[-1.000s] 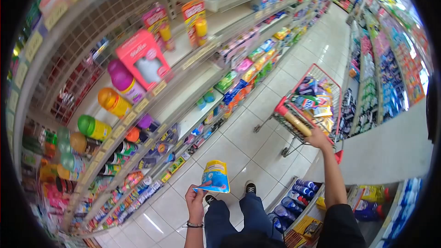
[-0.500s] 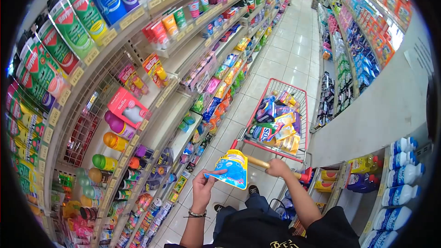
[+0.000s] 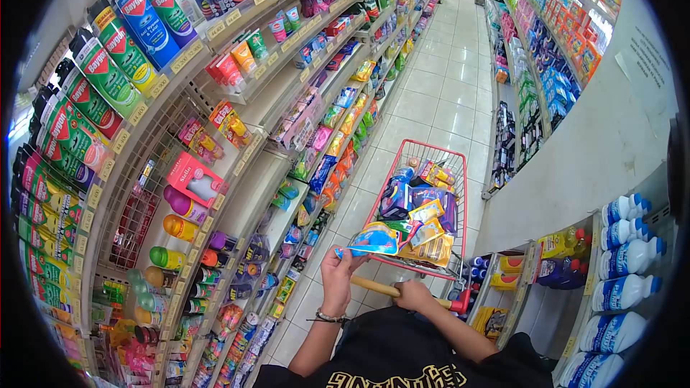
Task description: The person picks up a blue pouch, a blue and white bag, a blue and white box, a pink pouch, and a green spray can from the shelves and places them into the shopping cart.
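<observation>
My left hand (image 3: pixel 338 267) pinches the near edge of a blue and yellow packet (image 3: pixel 375 240). The packet is tilted and overlaps the near left part of the shopping cart (image 3: pixel 464 194) in this view. My right hand (image 3: pixel 415 295) is wrapped round the cart's tan handle bar (image 3: pixel 375 287). Inside the cart's red-rimmed wire basket lie several goods, among them yellow packets (image 3: pixel 430 251) and a dark blue pack (image 3: pixel 395 200). The packet hides part of the goods at the near left corner.
On the left, tall shelves carry spray cans (image 3: pixel 104 68), a pink box (image 3: pixel 198 178) and colourful bottles (image 3: pixel 180 227). White bottles (image 3: pixel 622 259) stand on the right shelf, beside a pale panel (image 3: pixel 560 172). A tiled aisle (image 3: pixel 438 72) runs ahead between shelves.
My left hand has moved the packet forward, from over the handle to over the basket's near corner. The packet now lies flatter in view. My right hand stays on the handle.
</observation>
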Tool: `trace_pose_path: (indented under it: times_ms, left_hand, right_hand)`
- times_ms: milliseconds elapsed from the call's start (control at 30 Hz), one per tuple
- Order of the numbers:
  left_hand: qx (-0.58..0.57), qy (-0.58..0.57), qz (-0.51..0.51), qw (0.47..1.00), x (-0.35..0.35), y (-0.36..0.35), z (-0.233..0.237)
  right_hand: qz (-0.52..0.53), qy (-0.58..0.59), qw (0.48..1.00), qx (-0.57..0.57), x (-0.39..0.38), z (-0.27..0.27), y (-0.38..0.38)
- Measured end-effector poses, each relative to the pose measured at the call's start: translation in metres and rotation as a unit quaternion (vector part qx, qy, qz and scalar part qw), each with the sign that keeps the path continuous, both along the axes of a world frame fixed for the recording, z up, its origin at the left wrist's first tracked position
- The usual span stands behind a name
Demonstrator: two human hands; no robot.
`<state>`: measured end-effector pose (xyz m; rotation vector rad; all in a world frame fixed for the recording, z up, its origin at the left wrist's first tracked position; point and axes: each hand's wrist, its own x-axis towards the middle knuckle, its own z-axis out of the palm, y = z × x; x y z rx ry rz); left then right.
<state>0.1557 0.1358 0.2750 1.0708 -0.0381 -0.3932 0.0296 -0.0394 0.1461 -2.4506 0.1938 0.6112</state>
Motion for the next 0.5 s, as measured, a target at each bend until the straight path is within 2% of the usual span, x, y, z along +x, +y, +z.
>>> trace_pose_path:
  times_ms: [133, 200, 233, 267, 300, 333, 367, 400, 433, 500]
  left_hand:
    - [-0.006, -0.014, -0.004, 1.0, -0.001, -0.019, -0.005]
    - [0.0, -0.031, -0.012, 0.999, -0.003, -0.027, -0.003]
    - [0.003, -0.045, -0.016, 0.999, -0.006, -0.032, -0.001]
    - [0.007, -0.058, -0.02, 0.998, -0.009, -0.036, 0.0]
    - [0.007, -0.058, -0.02, 0.998, -0.014, -0.04, 0.002]
    - [0.003, -0.066, -0.03, 0.997, -0.02, -0.045, 0.004]
    - [-0.001, -0.074, -0.039, 0.996, -0.025, -0.051, 0.004]
    - [-0.018, -0.087, -0.054, 0.995, -0.033, -0.054, -0.005]
    - [-0.017, -0.084, -0.055, 0.995, -0.044, -0.059, -0.006]
    - [-0.041, -0.036, -0.097, 0.994, -0.066, -0.07, -0.005]
  right_hand:
    - [0.016, -0.012, 1.0, 0.014, -0.011, 0.001, -0.004]
    - [0.047, -0.051, 0.993, 0.093, -0.011, -0.006, -0.013]
    - [0.048, -0.052, 0.993, 0.093, -0.009, -0.009, -0.017]
    - [-0.047, -0.068, 0.97, 0.228, -0.007, -0.011, -0.021]
    - [-0.141, -0.082, 0.92, 0.357, -0.002, 0.001, -0.024]
    - [-0.142, -0.081, 0.92, 0.357, -0.001, 0.014, -0.027]
    - [-0.245, -0.019, 0.748, 0.617, 0.003, 0.059, -0.028]
    - [-0.321, 0.046, 0.493, 0.808, 0.006, 0.084, -0.029]
    - [-0.323, 0.046, 0.492, 0.807, 0.009, 0.081, -0.03]
    - [-0.232, 0.008, 0.281, 0.931, 0.018, 0.071, -0.032]
